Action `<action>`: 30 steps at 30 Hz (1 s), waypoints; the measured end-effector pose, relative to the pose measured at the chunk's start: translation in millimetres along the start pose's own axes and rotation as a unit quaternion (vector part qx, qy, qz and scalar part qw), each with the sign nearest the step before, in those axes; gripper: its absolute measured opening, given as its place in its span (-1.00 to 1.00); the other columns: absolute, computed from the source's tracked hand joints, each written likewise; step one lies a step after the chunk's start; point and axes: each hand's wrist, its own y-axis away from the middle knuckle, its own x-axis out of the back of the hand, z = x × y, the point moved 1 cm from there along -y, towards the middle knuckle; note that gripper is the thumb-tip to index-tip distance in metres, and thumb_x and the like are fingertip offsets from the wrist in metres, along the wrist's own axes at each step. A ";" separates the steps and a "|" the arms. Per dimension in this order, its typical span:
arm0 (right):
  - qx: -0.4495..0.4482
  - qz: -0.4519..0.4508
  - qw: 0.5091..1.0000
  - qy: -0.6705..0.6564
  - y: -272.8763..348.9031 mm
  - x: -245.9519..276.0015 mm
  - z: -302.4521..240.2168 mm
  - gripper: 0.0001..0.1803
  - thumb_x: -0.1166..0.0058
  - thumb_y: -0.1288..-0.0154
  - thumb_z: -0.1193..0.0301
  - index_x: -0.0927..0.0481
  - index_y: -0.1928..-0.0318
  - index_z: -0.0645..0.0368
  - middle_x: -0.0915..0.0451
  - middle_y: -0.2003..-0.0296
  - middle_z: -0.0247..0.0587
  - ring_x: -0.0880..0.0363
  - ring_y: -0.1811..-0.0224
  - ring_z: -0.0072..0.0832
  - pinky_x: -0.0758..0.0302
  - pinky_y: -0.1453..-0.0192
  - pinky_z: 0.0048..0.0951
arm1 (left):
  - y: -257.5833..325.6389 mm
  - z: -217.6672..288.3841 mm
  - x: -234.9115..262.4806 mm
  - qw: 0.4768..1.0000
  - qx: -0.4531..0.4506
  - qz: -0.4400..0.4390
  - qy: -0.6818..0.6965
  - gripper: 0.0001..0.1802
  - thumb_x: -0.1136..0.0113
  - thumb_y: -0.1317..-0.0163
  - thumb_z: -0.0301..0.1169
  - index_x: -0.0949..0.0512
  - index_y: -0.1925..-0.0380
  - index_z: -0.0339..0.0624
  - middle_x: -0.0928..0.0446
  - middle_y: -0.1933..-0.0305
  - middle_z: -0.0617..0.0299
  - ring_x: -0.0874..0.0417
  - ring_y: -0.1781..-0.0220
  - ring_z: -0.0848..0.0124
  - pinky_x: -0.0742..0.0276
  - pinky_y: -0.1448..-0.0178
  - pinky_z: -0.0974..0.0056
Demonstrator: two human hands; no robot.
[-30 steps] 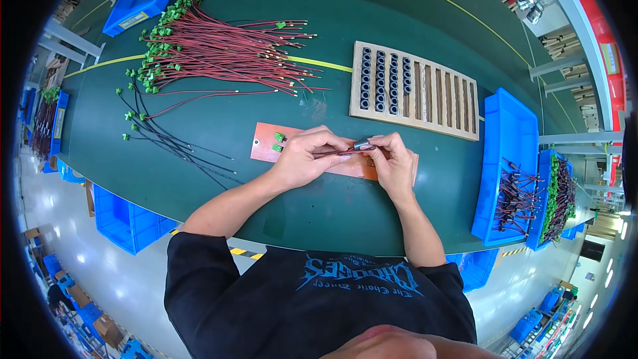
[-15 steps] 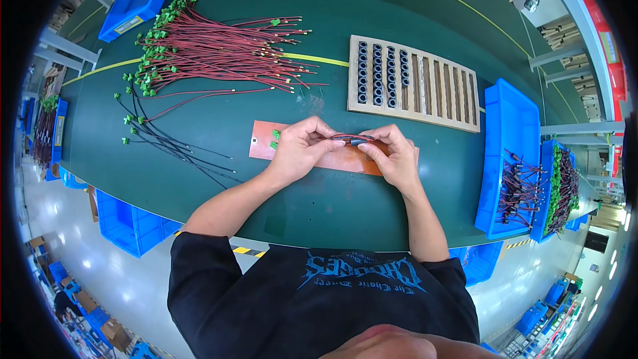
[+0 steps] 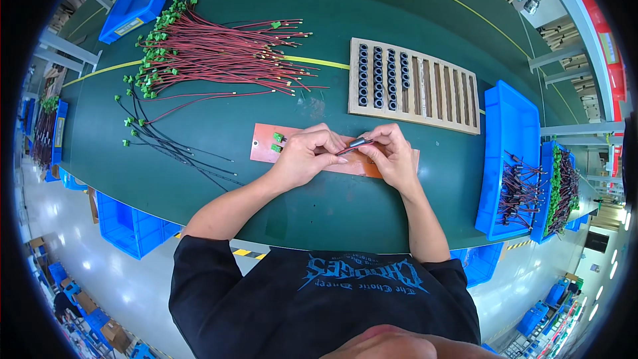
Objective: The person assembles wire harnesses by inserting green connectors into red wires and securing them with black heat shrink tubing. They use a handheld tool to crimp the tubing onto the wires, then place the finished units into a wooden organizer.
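Observation:
Over an orange board (image 3: pixel 262 141), my two hands work close together. My left hand (image 3: pixel 307 156) is closed, pinching red and black wires (image 3: pixel 345 151) between thumb and fingers. In my right hand (image 3: pixel 393 151), also closed, is a small black cylinder (image 3: pixel 359 141), tilted, with the wires running beside it or into it; the fingers hide which. Two green connectors (image 3: pixel 276 143) lie at the board's left end, next to my left hand.
Beyond my hands lie many red wires (image 3: pixel 226 53) with green ends and a few black wires (image 3: pixel 173 146). A slotted wooden rack (image 3: pixel 415 113) holds rows of black rings. Blue bins (image 3: pixel 490 159) with wire assemblies stand at right; another blue bin (image 3: pixel 143 0) is far left.
The black cylinder has tilted, its right end higher, and shows more. My left hand has turned slightly, with the fingers shifting along the wires. The board has barely moved.

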 end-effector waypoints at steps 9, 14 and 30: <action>-0.029 -0.038 0.999 0.026 0.4 -2.8 -7.9 -0.72 -0.23 -0.42 0.62 -0.42 -0.01 0.27 -0.77 0.17 -0.06 -0.77 0.08 -0.45 -0.68 0.03 -0.41 | -3.9 8.9 -7.0 0.999 0.018 0.027 -0.008 -0.86 -0.44 -0.18 -0.66 -0.61 0.44 -0.35 -0.67 0.05 0.03 -0.73 0.00 0.32 -0.70 -0.10 0.25; -0.015 -0.006 1.000 0.023 2.5 -3.9 -0.7 -0.77 -0.16 -0.45 0.59 -0.44 -0.03 0.25 -0.77 0.22 -0.11 -0.74 0.17 -0.55 -0.63 0.16 -0.50 | -1.7 6.6 -8.3 1.000 0.016 0.021 -0.007 -0.86 -0.42 -0.19 -0.65 -0.60 0.44 -0.34 -0.68 0.06 0.03 -0.74 0.03 0.33 -0.70 -0.06 0.26; -0.022 -0.066 0.994 0.088 5.7 5.4 -31.3 -0.78 -0.20 -0.46 0.57 -0.67 -0.06 0.32 -0.80 0.11 -0.12 -0.80 0.09 -0.48 -0.70 0.01 -0.47 | -1.0 0.9 -4.8 0.997 0.057 0.011 0.048 -0.87 -0.41 -0.20 -0.70 -0.60 0.42 -0.37 -0.64 0.06 0.05 -0.73 0.04 0.42 -0.72 -0.02 0.32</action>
